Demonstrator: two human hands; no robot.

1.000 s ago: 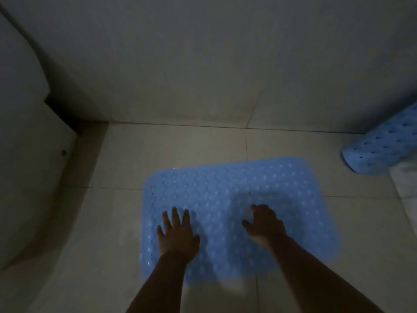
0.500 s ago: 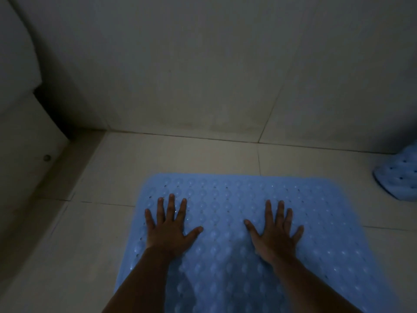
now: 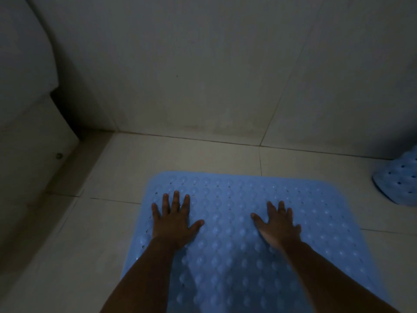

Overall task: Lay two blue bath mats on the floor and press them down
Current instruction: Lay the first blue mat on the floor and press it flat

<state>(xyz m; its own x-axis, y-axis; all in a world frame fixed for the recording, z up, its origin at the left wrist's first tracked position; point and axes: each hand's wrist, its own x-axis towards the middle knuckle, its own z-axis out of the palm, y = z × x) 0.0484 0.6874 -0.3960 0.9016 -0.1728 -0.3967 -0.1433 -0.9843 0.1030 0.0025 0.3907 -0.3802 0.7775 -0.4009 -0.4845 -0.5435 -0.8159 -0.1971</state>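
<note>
From the head camera I count two blue mats, one mat flat on the near floor under my left hand and right hand, both grips splayed flat and holding nothing, and a second mat at the far right edge.

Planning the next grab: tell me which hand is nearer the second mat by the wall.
Right. The right hand presses the flat mat toward the second mat; the left hand is farther off.
</note>
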